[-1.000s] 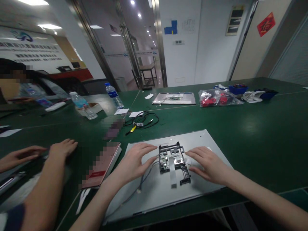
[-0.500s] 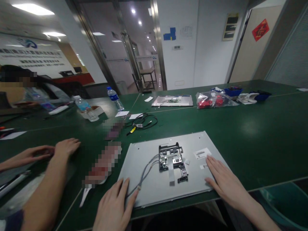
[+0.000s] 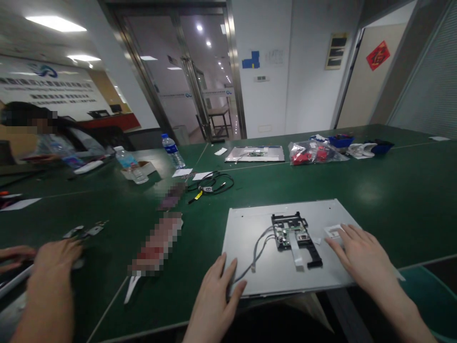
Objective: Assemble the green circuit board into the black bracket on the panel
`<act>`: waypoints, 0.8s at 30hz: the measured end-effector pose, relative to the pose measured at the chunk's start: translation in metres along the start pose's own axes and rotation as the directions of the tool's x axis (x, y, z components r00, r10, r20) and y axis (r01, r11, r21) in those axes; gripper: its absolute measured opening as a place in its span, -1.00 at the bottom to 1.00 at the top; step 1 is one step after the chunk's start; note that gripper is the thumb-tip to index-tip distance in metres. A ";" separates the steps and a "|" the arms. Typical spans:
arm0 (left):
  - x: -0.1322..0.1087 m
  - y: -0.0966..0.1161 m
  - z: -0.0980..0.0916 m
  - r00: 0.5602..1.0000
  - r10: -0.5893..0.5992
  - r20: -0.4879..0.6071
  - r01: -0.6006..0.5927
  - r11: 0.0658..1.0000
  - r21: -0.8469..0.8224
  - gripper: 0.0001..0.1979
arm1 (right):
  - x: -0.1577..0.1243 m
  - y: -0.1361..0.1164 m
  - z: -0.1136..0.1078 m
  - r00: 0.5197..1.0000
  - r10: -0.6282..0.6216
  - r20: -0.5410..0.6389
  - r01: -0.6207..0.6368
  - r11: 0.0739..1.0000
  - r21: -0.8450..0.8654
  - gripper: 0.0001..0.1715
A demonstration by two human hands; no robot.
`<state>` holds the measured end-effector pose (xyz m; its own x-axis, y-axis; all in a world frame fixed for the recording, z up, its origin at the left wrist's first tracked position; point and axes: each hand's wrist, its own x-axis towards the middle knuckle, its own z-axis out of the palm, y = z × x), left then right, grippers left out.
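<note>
A flat silver display panel (image 3: 243, 238) lies on the green table in front of me, back side up. On it sits a green circuit board (image 3: 293, 234) in a black plastic bracket (image 3: 314, 259), with a pale ribbon strip over it. Grey cables (image 3: 257, 245) run from the board toward the panel's front left corner. My left hand (image 3: 216, 295) rests at that corner, fingers stretched and apart, touching the left edge. My right hand (image 3: 367, 257) lies with outstretched fingers on the right part, partly covering a white label (image 3: 332, 232).
At left, a co-worker's hand (image 3: 59, 255) is near small metal parts. A blurred reddish object (image 3: 157, 243) lies between us. Farther back are a coiled black cable (image 3: 214, 183), water bottles (image 3: 173, 151), another panel (image 3: 271, 155) and a bag of red items (image 3: 310, 153).
The panel has slid to the right along the table, both my hands moving with it. The co-worker's hand has drawn back to the left, uncovering small metal parts.
</note>
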<state>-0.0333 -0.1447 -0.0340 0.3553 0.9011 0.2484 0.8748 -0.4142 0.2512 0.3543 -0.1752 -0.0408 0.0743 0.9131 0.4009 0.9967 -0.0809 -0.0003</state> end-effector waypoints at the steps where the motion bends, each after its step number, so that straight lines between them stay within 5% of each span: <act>1: 0.004 0.012 -0.002 0.999 0.016 0.041 -0.014 0.999 -0.049 -0.55 | 0.004 -0.010 -0.005 0.999 0.001 -0.047 0.000 1.000 0.029 -0.26; 7: 0.033 0.068 -0.005 0.972 0.148 0.184 -0.064 0.914 -0.401 -0.62 | 0.024 -0.101 -0.009 0.968 -0.241 -0.071 0.251 0.924 0.287 -0.65; 11: 0.043 0.077 0.006 0.959 0.242 0.146 -0.104 0.785 -0.611 -0.63 | 0.034 -0.124 0.005 0.984 -0.176 0.036 0.161 0.953 0.257 -0.65; 15: 0.036 0.075 0.012 0.972 0.187 0.142 -0.062 0.788 -0.612 -0.61 | 0.032 -0.112 0.010 0.998 0.013 0.059 -0.022 0.988 0.154 -0.44; 18: 0.030 0.076 0.011 0.973 0.179 0.148 -0.059 0.805 -0.591 -0.63 | 0.030 -0.093 0.012 0.997 0.062 0.050 -0.065 0.996 0.065 -0.47; 24: 0.030 0.079 0.007 0.968 0.195 0.158 -0.077 0.830 -0.552 -0.67 | 0.032 -0.013 0.036 0.986 0.165 0.020 -0.160 0.973 -0.167 -0.59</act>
<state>0.0486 -0.1494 -0.0132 0.5662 0.8119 0.1420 0.5170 -0.4840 0.7060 0.3446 -0.1308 -0.0610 0.2387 0.8949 0.3770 0.9526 -0.2912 0.0883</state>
